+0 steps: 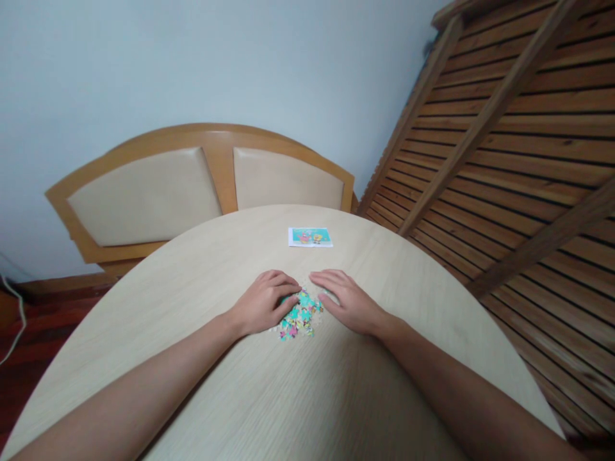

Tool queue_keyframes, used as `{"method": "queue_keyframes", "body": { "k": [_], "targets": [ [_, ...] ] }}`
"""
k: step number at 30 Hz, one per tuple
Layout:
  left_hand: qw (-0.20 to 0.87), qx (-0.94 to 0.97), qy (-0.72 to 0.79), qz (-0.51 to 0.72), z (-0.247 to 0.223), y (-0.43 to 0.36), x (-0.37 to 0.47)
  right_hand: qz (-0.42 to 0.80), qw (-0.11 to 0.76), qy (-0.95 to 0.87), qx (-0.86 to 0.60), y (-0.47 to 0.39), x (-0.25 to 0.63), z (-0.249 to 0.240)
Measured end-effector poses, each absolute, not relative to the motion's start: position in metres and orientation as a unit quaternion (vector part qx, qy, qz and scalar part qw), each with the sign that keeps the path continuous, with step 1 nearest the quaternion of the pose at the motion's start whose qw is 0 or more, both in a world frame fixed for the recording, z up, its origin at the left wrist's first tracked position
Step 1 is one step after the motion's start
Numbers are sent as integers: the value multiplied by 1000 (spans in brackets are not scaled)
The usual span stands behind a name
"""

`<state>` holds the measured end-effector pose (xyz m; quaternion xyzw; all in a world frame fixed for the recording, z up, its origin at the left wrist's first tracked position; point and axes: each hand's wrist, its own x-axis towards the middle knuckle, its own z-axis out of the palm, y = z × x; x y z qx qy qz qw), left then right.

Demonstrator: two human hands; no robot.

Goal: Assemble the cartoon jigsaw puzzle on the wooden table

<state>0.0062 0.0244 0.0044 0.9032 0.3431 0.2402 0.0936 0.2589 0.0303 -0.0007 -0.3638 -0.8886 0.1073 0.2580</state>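
A loose heap of jigsaw puzzle pieces (pixel 303 314), mostly turquoise with some pink, yellow and white, lies on the round pale table (pixel 269 397). My left hand (pixel 269 301) rests at the heap's left side, fingers bent forward and apart from the thumb, touching the edge pieces. On the opposite side, my right hand (pixel 348 301) lies with fingers stretched toward the heap and the thumb apart. Neither hand grips a piece that I can see. Beyond both hands lies a small picture sheet (pixel 311 237) with two cartoon figures on turquoise.
A wooden headboard (pixel 221 137) with beige padded panels stands behind the table against a pale wall (pixel 202 57). At the right leans a large slatted wooden frame (pixel 504 147). A white cable (pixel 22 314) hangs at the far left above the dark red floor (pixel 43 333).
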Motion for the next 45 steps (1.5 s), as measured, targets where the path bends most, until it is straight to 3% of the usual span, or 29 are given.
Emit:
{"method": "queue_keyframes", "body": {
  "k": [4,24,45],
  "targets": [
    [98,911,329,228,5,24,6,130,179,-904,-366,25,255,0],
    [110,890,368,246,-2,24,5,114,219,-893,-377,27,255,-4],
    [82,910,345,215,2,24,4,104,187,-899,-382,25,256,-1]
  ]
}}
